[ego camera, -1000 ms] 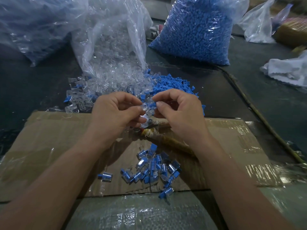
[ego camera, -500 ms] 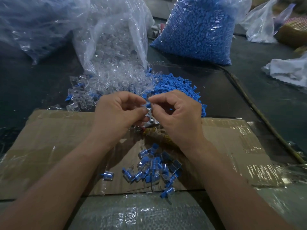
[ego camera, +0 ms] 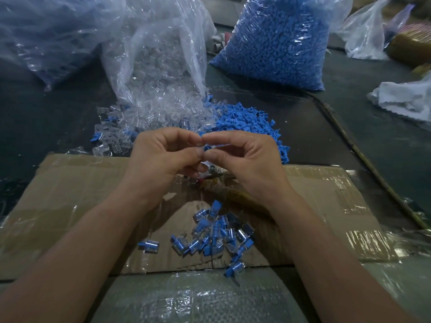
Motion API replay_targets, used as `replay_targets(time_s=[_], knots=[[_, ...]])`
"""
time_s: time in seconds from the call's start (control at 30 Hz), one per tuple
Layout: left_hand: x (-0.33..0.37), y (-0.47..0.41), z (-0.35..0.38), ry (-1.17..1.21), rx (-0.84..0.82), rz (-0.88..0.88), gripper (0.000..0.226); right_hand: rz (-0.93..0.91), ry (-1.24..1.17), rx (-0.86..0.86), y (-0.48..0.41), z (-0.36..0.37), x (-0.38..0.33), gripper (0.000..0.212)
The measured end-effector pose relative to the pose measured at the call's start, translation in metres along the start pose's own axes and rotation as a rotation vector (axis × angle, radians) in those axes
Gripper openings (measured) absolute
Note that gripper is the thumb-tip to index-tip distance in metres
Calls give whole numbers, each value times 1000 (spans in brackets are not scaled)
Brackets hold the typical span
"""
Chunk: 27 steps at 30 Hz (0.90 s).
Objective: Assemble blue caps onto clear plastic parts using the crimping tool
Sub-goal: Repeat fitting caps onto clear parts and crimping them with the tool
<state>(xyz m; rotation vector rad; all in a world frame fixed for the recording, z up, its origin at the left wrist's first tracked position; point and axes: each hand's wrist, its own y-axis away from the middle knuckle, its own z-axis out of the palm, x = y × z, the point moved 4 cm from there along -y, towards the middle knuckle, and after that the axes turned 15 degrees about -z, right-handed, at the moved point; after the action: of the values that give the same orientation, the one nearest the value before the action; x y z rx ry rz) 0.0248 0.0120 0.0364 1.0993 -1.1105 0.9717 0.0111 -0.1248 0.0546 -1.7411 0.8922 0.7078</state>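
Observation:
My left hand (ego camera: 163,157) and my right hand (ego camera: 247,164) meet fingertip to fingertip above the cardboard sheet (ego camera: 70,206). Between them they pinch a small blue cap (ego camera: 207,148) with a clear plastic part, mostly hidden by the fingers. Under the hands lies the crimping tool (ego camera: 224,190), its metal head and tape-wrapped handle partly covered. A pile of assembled blue-and-clear pieces (ego camera: 214,231) lies on the cardboard near me. Behind the hands are loose clear parts (ego camera: 149,117) and loose blue caps (ego camera: 247,122).
An open bag of clear parts (ego camera: 158,50) and a full bag of blue caps (ego camera: 277,40) stand at the back. More plastic bags (ego camera: 46,31) lie far left and far right. A white cloth (ego camera: 405,99) rests at right. A thin stick (ego camera: 363,157) runs diagonally.
Both hands have lifted slightly and drawn together; the right hand's fingers have closed on the cap against the left fingertips. The piles have not moved.

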Motion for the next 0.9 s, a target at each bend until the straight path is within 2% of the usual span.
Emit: replay_targets(time_s=[0.23,0.37,0.67,0.9], knots=[[0,0,1,54,-26,-61,13,-58,-40,8,1,1,0,23],[0,-1,-1,96,-56,-116,15,-98,15,-59,0,-1,-2,38],[-4,-2,1,144,-129,-185,6,-240,150,-54,0,-5,0,25],[-3,-3,1,189,-184,-172,11,-276,164,-9,1,-7,0,29]])
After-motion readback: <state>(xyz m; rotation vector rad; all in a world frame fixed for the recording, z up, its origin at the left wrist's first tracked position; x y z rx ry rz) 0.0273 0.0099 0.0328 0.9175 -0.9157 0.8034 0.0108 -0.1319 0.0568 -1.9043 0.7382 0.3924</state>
